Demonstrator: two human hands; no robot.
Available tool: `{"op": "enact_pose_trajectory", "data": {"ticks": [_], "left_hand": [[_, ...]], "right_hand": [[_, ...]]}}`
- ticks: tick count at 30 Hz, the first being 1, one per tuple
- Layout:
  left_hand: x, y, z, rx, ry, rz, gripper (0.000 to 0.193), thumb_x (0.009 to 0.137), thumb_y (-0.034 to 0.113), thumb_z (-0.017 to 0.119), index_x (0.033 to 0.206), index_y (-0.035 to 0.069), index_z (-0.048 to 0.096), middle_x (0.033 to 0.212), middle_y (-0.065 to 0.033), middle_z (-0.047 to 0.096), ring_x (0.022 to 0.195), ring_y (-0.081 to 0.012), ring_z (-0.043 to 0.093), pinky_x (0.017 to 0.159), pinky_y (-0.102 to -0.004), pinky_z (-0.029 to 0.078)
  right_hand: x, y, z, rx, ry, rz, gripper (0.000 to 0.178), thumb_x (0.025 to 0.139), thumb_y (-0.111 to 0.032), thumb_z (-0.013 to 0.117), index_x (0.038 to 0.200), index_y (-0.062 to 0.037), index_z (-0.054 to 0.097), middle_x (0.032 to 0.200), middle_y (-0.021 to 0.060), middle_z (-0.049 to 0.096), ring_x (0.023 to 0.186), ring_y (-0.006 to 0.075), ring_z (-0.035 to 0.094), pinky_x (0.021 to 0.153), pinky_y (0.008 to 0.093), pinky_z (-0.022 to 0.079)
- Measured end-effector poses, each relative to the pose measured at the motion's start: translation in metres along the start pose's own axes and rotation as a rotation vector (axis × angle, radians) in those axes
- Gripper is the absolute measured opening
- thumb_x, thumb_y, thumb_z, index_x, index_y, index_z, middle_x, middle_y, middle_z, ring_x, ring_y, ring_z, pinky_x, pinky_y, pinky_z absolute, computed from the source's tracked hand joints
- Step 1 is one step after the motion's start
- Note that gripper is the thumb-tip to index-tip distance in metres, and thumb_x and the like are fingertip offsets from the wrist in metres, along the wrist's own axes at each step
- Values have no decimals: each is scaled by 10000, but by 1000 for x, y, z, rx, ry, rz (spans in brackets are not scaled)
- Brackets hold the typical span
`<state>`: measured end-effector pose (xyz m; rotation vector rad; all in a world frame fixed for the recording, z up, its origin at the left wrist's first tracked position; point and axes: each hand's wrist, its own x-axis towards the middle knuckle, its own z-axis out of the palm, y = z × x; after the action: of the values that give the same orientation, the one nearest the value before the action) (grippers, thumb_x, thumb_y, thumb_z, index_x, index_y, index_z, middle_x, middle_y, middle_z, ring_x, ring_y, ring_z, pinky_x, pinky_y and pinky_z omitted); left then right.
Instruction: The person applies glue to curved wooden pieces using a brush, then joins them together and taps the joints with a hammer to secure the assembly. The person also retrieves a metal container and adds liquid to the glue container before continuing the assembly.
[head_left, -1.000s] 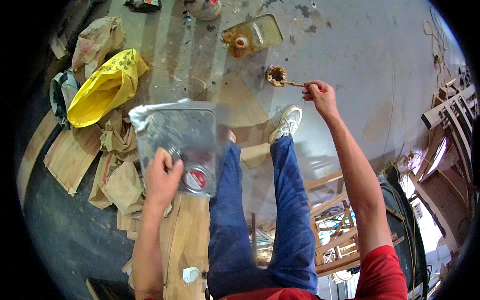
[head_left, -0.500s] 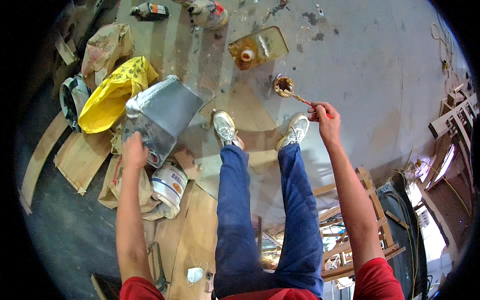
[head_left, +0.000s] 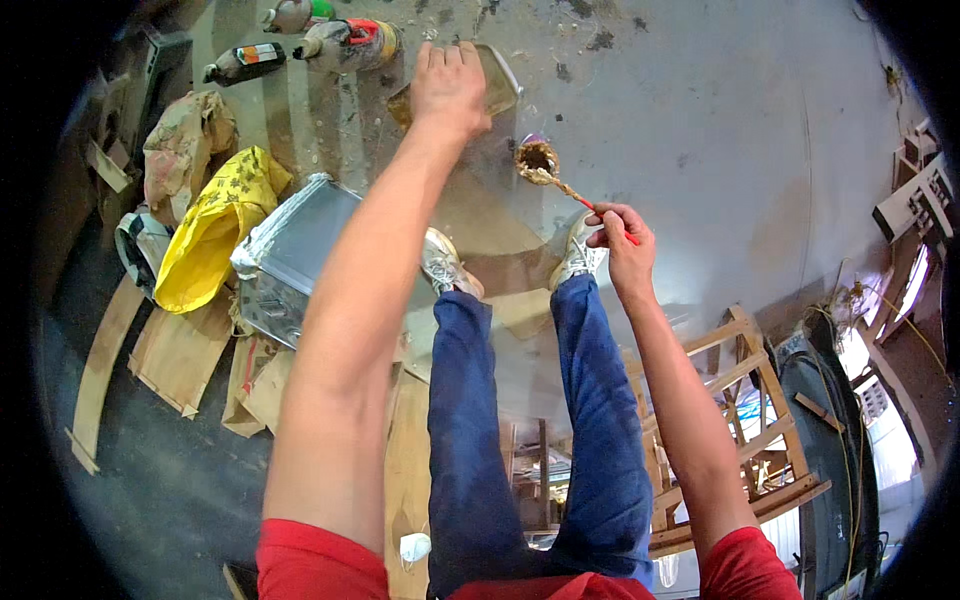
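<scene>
My right hand [head_left: 624, 243] pinches a thin red-handled stick [head_left: 568, 190]. Its shaft is crusted tan, and its far end reaches into a small round can [head_left: 537, 158] with a thick crusty rim, so its tip is hidden. Out ahead, my left hand [head_left: 450, 90] lies over an amber, see-through flat container [head_left: 502, 82], its fingers close together and bent down at the far side. Whatever sits under the palm is hidden.
Several bottles, among them a dark bottle [head_left: 245, 62] and a dusty bottle [head_left: 352, 46], lie at far left. A yellow bag [head_left: 215, 235] and a large grey box-shaped container [head_left: 300, 235] stand on the left. A wooden frame [head_left: 755, 375] is at right; wood boards [head_left: 185, 350] lie left.
My left hand has let go of the large grey container and swung up and right onto the amber container. My right hand keeps the red-handled stick in the can. The view has shifted.
</scene>
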<state>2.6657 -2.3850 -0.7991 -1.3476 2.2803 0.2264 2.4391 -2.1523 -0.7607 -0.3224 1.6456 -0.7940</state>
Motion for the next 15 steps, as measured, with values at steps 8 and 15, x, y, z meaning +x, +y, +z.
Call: {"op": "enact_pose_trajectory", "data": {"ticks": [8, 15], "left_hand": [[-93, -83, 73, 407, 204, 975, 485, 937, 183, 605, 1418, 166, 546, 1537, -29, 540, 1546, -239, 390, 1362, -500, 166], [-226, -29, 87, -473, -55, 120, 728, 866, 151, 768, 1520, 109, 451, 1557, -140, 473, 1480, -346, 447, 1224, -478, 387]], "right_hand": [[-10, 30, 3, 45, -1, 59, 242, 1087, -144, 558, 1185, 6, 721, 1007, 79, 742, 737, 99, 638, 718, 267, 564], [-13, 38, -3, 47, 9, 39, 230, 1093, -143, 574, 1217, -7, 712, 1039, 77, 739, 758, 98, 642, 737, 257, 559]]}}
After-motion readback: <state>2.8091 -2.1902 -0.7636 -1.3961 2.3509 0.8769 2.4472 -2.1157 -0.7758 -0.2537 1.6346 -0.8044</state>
